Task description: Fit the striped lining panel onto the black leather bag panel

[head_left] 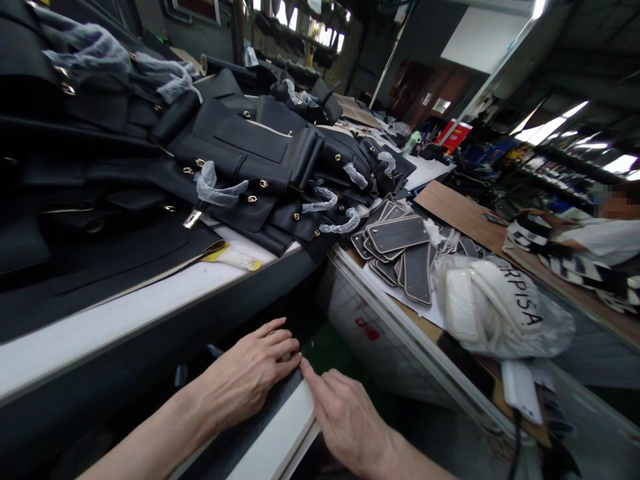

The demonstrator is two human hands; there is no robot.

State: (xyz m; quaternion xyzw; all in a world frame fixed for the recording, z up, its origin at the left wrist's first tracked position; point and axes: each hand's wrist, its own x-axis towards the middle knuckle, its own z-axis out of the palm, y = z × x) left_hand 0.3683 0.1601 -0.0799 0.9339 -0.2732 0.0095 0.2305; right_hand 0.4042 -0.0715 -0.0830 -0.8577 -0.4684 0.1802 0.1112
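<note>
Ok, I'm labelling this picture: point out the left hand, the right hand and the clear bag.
Left hand (pixel 251 371): head view, back of the hand.
Right hand (pixel 346 405): head view, back of the hand.
Clear bag (pixel 547 331): head view, its plastic below the lettering.

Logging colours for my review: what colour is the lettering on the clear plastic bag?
The lettering is black, seen in the head view.

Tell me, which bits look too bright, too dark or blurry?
In the head view, the ceiling tube light and far windows glare white, while it is very dark below the white-topped table; also in the head view, the person at far right looks blurry, but the left hand and right hand look clearer.
</note>
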